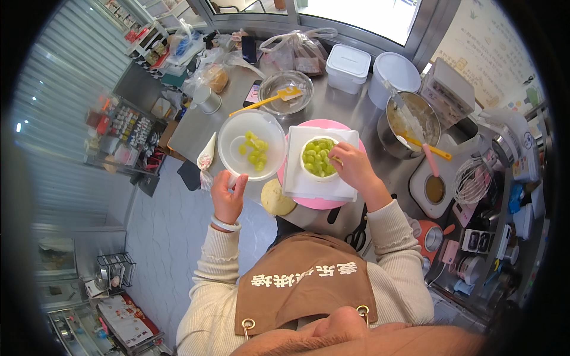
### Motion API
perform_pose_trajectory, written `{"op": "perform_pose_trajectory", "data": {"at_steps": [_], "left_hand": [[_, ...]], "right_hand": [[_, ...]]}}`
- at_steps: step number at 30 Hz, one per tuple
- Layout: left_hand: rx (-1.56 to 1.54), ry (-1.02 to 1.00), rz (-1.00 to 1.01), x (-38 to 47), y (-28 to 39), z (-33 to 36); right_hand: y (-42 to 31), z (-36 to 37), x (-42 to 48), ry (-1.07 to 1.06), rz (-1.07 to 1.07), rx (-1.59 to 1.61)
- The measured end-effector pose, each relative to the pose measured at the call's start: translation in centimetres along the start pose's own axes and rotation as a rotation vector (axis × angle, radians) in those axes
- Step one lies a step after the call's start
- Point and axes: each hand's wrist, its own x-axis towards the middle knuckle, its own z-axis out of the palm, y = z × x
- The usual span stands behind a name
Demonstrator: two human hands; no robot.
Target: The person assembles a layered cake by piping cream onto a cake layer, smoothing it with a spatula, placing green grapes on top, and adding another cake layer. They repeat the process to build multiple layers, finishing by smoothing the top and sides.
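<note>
My left hand [229, 196] grips the near rim of a translucent plastic bowl [229, 147]. Cut green grapes [256, 151] lie inside it. My right hand [354, 168] reaches over a small round white cake [327, 179], its fingertips at the green grapes [317, 155] that cover the top; whether they pinch a grape is hidden. Under the cake is a square white board [296, 187] on a pink turntable [318, 204]. Below the bowl, a pale round sponge cake layer [277, 198] sits by the table's near edge. Left of the bowl lies a filled piping bag [207, 153].
Behind the turntable, a steel bowl [278, 109] holds a yellow spatula [260, 102]. White lidded tubs [348, 66] stand near the window. To the right are a metal mixing bowl [387, 142] with utensils, a whisk [472, 182] and a stand mixer [512, 138]. Black scissors [357, 236] lie near my apron.
</note>
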Motion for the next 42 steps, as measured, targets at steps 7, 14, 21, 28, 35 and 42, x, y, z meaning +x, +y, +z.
{"op": "perform_pose_trajectory", "data": {"at_steps": [7,14,21,28,35,42], "left_hand": [[0.007,-0.032,-0.052,-0.2,0.2,0.1],[-0.052,0.016,-0.011,-0.5,-0.1,-0.6],[-0.419,0.276,-0.192,0.6,-2.7,-4.9],[-0.363,0.564,-0.33,5.2,-15.2,-14.0],[-0.518,0.464,-0.678,12.6,-36.3,-14.8],[-0.548,0.555,-0.887,16.8,-47.7,-10.5]], "right_hand": [[0.8,1.2,-0.6,-0.106,-0.146,-0.072],[0.5,0.8,-0.1,-0.068,-0.142,-0.055],[-1.9,0.0,1.4,-0.058,-0.215,-0.044],[-1.3,-4.8,-2.5,0.333,0.011,0.014],[3.2,-5.4,-19.7,0.454,0.685,-0.342],[3.9,3.1,-31.8,0.276,1.237,-0.6]]}}
